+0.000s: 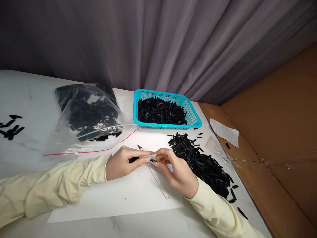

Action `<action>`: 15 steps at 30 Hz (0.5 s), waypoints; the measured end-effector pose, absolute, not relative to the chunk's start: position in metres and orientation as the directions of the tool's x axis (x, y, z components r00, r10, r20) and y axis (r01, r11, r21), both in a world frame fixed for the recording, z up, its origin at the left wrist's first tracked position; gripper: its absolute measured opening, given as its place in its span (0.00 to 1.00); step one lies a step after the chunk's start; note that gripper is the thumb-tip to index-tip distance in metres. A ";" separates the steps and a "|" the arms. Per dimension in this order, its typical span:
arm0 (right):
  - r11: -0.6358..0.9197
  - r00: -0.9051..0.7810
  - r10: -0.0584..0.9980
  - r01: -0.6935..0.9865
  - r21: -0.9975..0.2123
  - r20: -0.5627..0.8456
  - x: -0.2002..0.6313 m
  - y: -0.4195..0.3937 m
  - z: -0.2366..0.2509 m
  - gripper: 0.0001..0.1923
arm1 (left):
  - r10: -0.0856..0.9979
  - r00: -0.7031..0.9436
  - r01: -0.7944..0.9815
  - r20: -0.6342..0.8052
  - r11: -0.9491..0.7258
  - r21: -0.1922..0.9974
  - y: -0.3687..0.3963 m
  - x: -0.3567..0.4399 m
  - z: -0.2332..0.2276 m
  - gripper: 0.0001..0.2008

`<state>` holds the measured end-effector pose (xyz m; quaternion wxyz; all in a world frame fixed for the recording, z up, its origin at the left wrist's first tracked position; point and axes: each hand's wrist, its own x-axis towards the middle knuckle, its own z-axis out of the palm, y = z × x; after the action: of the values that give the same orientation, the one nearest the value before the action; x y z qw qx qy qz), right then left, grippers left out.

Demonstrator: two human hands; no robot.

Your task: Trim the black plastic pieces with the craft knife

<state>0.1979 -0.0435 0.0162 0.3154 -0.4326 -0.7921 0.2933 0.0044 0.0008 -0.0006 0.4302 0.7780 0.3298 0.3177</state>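
My left hand [125, 162] and my right hand [177, 172] meet over a white sheet [111, 198] on the table. The left hand pinches a small black strip [133, 159] and the mouth of a small clear plastic bag [159, 177]. My right hand's fingertips grip the same bag's upper edge, and the bag hangs down under that hand. Just right of my right hand lies a heap of black strips [203, 162].
A large clear zip bag [86, 115] holding black strips lies at the left. A teal basket [194, 117] of strips stands behind the heap. Loose strips [11, 129] lie at far left. A paper slip [225, 131] rests by a brown cardboard wall [277, 132].
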 end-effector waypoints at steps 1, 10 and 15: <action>0.462 -0.414 0.870 0.491 -0.739 0.269 0.197 -0.044 0.017 0.11 | 0.779 0.582 0.221 0.234 -0.428 0.876 0.001 0.004 -0.001 0.13; -0.041 -0.228 0.973 -0.044 -0.998 -0.030 0.187 -0.045 0.020 0.08 | 0.697 0.597 0.123 0.398 -0.569 0.813 0.000 0.002 -0.001 0.12; -0.347 -0.312 0.920 -0.367 -0.863 -0.238 0.187 -0.039 0.018 0.11 | 0.705 0.568 0.117 0.425 -0.580 0.806 -0.001 0.002 0.002 0.10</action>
<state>0.1868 -0.0390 0.0179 0.4435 -0.3839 -0.3600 0.7255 0.0021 -0.0007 0.0018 0.3794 0.7999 0.2570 0.3875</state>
